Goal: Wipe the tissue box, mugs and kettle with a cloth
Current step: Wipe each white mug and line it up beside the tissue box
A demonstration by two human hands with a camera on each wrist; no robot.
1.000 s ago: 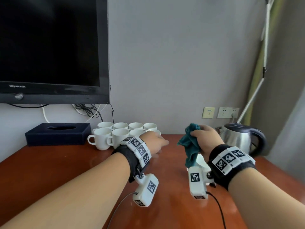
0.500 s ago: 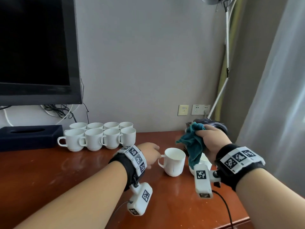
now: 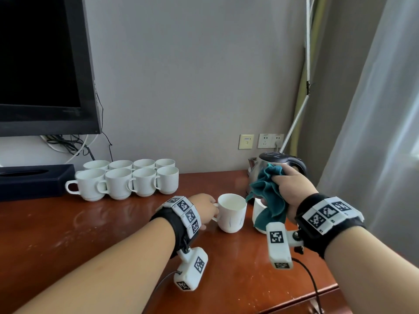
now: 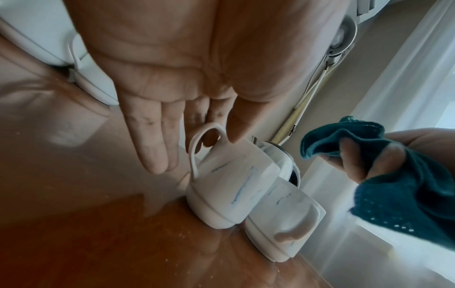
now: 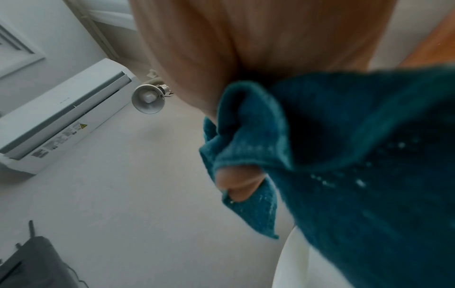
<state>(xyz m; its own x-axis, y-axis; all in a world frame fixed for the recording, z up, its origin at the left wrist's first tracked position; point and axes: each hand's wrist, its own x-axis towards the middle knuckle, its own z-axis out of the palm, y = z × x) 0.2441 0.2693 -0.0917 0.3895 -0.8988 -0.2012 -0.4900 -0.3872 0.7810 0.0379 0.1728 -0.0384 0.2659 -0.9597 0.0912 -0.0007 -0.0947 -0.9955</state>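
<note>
A white mug (image 3: pixel 231 211) with faint blue streaks stands on the wooden table (image 3: pixel 90 234). My left hand (image 3: pixel 204 209) pinches its handle (image 4: pixel 197 152): the thumb sits on top, a finger goes through the loop, and the other fingers are straight. A second streaked mug (image 4: pixel 283 220) stands just right of it, partly hidden by the teal cloth (image 3: pixel 269 196). My right hand (image 3: pixel 292 189) grips the bunched cloth above that mug, in front of the steel kettle (image 3: pixel 272 164). The dark tissue box (image 3: pixel 34 180) lies at the far left.
Several white mugs (image 3: pixel 127 180) stand in two rows by the wall, right of the tissue box. A TV (image 3: pixel 40 64) hangs above with cables below it. Wall sockets (image 3: pixel 269 140) sit behind the kettle. A curtain (image 3: pixel 374 132) hangs at the right, and the table's front edge (image 3: pixel 294 302) is near.
The view has swung to the right. My left hand has moved forward and taken the mug's handle. My right hand keeps the cloth, now over the second mug by the kettle.
</note>
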